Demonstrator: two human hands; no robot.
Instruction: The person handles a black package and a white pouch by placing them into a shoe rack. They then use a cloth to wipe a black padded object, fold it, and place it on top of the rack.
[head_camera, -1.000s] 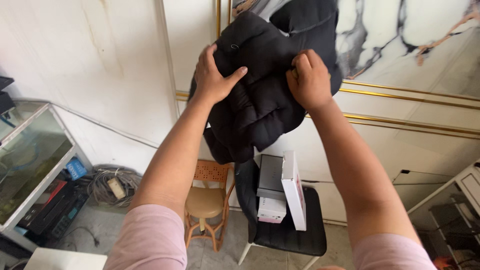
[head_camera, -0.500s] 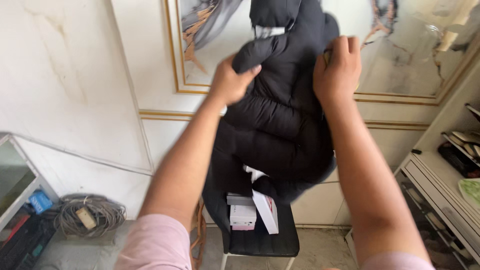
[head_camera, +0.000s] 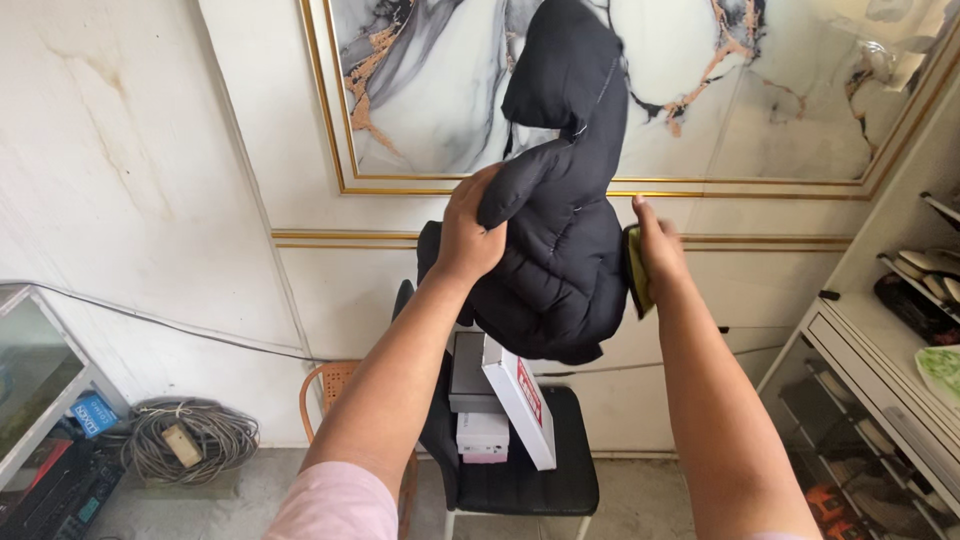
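A black puffer jacket (head_camera: 560, 230) hangs in front of a marbled wall panel (head_camera: 420, 80), its hood uppermost. My left hand (head_camera: 470, 235) grips the jacket's left shoulder and sleeve. My right hand (head_camera: 652, 250) is at the jacket's right edge, fingers pressed on a yellow-green piece that shows there; whether it is lining or a separate thing is unclear. Both arms reach forward and up.
Below the jacket stands a black chair (head_camera: 520, 480) with white and grey boxes (head_camera: 500, 395) on it. An orange stool (head_camera: 325, 385) is behind my left arm. A cable coil (head_camera: 185, 440) lies on the floor at left, a glass cabinet (head_camera: 30, 390) far left, shelves (head_camera: 900, 350) at right.
The view has pulled back and the jacket now hangs lower and more compact. My right hand slid from the jacket's top to its right edge; my left hand keeps its grip.
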